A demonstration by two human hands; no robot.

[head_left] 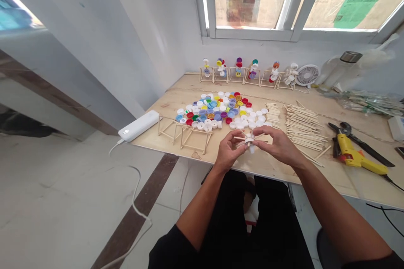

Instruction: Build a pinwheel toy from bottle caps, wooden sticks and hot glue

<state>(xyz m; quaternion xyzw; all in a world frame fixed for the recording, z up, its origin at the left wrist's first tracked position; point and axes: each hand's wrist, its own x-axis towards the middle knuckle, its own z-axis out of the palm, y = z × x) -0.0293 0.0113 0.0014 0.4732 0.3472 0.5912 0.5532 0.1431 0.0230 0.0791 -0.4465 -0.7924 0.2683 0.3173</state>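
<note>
Between my two hands, above the table's front edge, is a white bottle cap [249,140] with several thin wooden sticks standing out around it like spokes. My left hand [229,149] pinches it from the left side. From the right, my right hand [277,145] grips the same piece with thumb and forefinger. Just behind lies a heap of loose bottle caps [217,109] in white, red, blue, yellow and other colours. To the left of my hands stand two small stick frames [193,136] near the table edge.
Piles of wooden sticks [303,126] lie to the right, then a yellow glue gun [356,155] and black-handled cutters [366,145]. Along the wall stand several stick frames with cap wheels [239,69], a small white fan [307,75] and a bottle [344,67]. A white power strip [139,126] sits at the left edge.
</note>
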